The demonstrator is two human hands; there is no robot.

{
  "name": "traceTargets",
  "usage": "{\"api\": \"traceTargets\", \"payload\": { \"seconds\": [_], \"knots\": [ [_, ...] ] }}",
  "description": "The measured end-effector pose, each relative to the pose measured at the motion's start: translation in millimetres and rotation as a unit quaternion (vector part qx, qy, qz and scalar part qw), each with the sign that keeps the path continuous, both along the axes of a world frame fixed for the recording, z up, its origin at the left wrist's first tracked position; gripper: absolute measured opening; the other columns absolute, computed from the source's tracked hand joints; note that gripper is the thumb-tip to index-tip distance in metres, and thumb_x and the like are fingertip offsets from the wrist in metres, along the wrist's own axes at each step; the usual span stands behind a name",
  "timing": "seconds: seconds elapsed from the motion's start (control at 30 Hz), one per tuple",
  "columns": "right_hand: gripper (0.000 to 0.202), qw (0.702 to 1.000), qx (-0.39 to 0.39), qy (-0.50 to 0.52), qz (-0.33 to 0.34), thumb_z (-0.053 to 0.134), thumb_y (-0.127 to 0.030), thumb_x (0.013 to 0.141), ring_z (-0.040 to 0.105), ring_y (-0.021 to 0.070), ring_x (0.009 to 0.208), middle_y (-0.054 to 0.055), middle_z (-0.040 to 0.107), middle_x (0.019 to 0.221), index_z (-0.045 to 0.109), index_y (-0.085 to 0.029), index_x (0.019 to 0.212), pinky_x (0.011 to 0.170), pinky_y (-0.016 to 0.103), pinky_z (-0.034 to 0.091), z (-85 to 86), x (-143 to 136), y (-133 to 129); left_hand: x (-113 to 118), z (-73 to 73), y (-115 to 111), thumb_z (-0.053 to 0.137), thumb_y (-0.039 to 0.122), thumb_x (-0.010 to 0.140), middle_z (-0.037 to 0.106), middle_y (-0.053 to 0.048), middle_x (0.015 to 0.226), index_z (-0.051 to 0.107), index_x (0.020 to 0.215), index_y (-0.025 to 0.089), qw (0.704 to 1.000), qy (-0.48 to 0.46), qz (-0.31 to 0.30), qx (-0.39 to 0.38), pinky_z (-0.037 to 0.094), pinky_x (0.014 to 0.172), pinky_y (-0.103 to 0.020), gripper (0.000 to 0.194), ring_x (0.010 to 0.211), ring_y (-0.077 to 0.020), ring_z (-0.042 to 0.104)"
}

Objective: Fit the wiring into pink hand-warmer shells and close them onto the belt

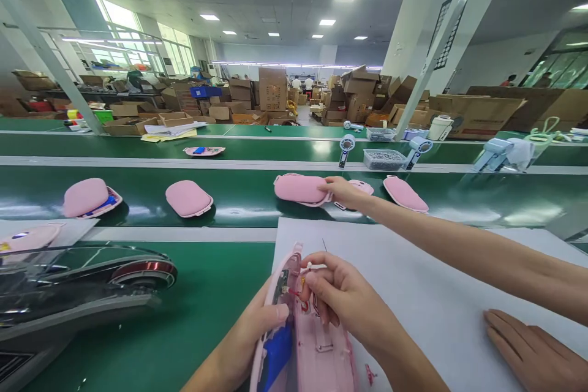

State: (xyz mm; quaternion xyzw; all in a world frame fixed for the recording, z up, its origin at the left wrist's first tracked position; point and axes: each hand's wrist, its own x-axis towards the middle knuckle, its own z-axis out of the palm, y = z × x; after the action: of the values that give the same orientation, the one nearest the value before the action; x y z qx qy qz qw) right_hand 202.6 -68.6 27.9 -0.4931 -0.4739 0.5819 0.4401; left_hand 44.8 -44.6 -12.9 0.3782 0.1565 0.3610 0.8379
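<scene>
My left hand (263, 318) grips one half of an opened pink casing (324, 349), thumb on the inside near a small circuit board and a blue part (278, 355). The two halves stand apart like an open book. Over the upper part of the casing, my right hand (337, 294) pinches a small white piece (309, 266) between thumb and index finger, beside thin red and yellow wires. A small pink part (370, 374) lies on the white sheet (441, 282) to the right.
Another person's hand (344, 191) touches a pink case (301, 188) on the green belt; their other hand (533, 349) rests on the sheet. More pink cases (189, 198) lie along the belt. A dark glossy object (92, 294) fills the left. Blue handheld devices (346, 147) stand beyond.
</scene>
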Motion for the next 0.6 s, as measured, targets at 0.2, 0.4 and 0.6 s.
{"api": "traceTargets", "payload": {
  "seconds": [0.2,0.4,0.6],
  "knots": [
    [0.028,0.999,-0.025,0.005,-0.025,0.062,-0.042,0.075,0.04,0.0028,0.043,-0.001,0.06,0.068,0.061,-0.014,0.079,0.042,0.017,0.027,5.1,-1,-3,-5,4.0,-1,0.071,0.032,0.07,0.064,-0.005,0.094,0.042,0.136,0.024,1.0,0.0,-0.016,-0.013,0.042,0.086,-0.036,0.073,0.097,-0.0269,0.06],
    [0.017,0.998,-0.021,-0.058,-0.016,0.056,-0.029,0.072,0.038,0.0068,0.055,-0.003,0.047,0.058,0.054,-0.015,0.063,0.052,0.019,0.03,6.8,-5,-7,-4,4.4,-3,0.071,0.039,0.072,0.066,-0.006,0.104,0.049,0.131,0.021,1.0,-0.003,-0.01,-0.002,0.041,0.095,-0.034,0.066,0.109,-0.0275,0.057],
    [0.008,0.99,0.01,-0.141,-0.001,0.043,-0.016,0.065,0.033,0.0067,0.053,-0.005,0.039,0.056,0.05,-0.016,0.06,0.048,0.02,0.023,7.3,-12,-8,-10,0.9,-4,0.06,0.062,0.075,0.054,-0.012,0.132,0.031,0.143,0.025,0.993,0.092,-0.014,0.067,0.037,0.102,-0.047,0.083,0.121,-0.0358,0.049]
  ]
}}
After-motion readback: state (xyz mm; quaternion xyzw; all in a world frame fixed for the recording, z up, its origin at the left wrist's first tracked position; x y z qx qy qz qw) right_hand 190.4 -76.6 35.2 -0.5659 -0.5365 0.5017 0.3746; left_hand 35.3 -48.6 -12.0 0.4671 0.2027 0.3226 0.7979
